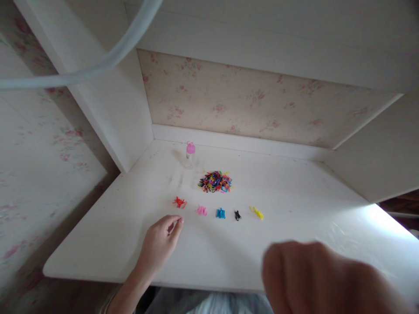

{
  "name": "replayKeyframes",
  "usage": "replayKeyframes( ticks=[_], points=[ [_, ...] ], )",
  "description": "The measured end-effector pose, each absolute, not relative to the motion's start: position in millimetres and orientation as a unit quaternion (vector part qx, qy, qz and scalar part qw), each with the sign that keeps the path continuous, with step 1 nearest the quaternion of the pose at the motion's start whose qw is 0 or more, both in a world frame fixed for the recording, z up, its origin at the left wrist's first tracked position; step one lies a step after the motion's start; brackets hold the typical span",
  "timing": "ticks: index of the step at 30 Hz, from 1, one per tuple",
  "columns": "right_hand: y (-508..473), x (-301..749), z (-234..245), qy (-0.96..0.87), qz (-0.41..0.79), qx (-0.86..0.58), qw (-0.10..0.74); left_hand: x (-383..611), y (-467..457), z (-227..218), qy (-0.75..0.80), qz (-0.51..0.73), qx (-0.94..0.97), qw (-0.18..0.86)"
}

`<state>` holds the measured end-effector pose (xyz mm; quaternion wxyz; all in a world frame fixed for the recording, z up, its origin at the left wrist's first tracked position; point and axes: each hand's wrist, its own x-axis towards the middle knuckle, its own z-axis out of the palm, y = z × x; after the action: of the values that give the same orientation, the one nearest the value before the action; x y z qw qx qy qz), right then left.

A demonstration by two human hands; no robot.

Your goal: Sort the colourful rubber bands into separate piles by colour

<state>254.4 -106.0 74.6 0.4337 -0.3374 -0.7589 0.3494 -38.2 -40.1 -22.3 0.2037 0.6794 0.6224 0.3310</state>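
My left hand (162,239) rests low over the white table, thumb and forefinger pinched together; anything between them is too small to make out. Just beyond its fingertips lies a small heap of red rubber bands (180,202). To the right of that, small separate heaps form a row: pink bands (202,210), blue bands (220,213), black bands (237,215) and yellow bands (257,213). Behind the row is a larger mixed-colour pile of rubber bands (215,181). My right hand (322,279), blurred and close to the camera, is curled into a fist whose inside is hidden.
A clear bottle with a pink cap (190,150) stands toward the back left of the white table (281,183). White panels (108,87) flank the table, with a flowered wall behind. A pale curved tube (108,61) crosses the upper left, close to the camera.
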Motion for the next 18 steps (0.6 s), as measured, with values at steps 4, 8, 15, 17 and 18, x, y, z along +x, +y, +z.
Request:
replayKeyframes(
  ticks=[4,8,15,17,18],
  points=[
    [-14,220,69,-0.774,0.322,-0.482,0.255,-38,-41,-23,0.616,0.33,0.686,0.202],
    [41,207,36,-0.728,0.133,-0.672,0.011,-39,-41,-25,0.614,0.331,0.688,0.2],
    [57,204,13,-0.704,0.07,-0.706,-0.031,-39,-41,-25,0.609,0.337,0.688,0.205],
    [60,201,14,-0.705,0.064,-0.705,-0.033,-38,-41,-25,0.609,0.339,0.689,0.2],
    [62,200,14,-0.706,0.062,-0.704,-0.035,-38,-41,-25,0.608,0.341,0.69,0.196]
  ],
)
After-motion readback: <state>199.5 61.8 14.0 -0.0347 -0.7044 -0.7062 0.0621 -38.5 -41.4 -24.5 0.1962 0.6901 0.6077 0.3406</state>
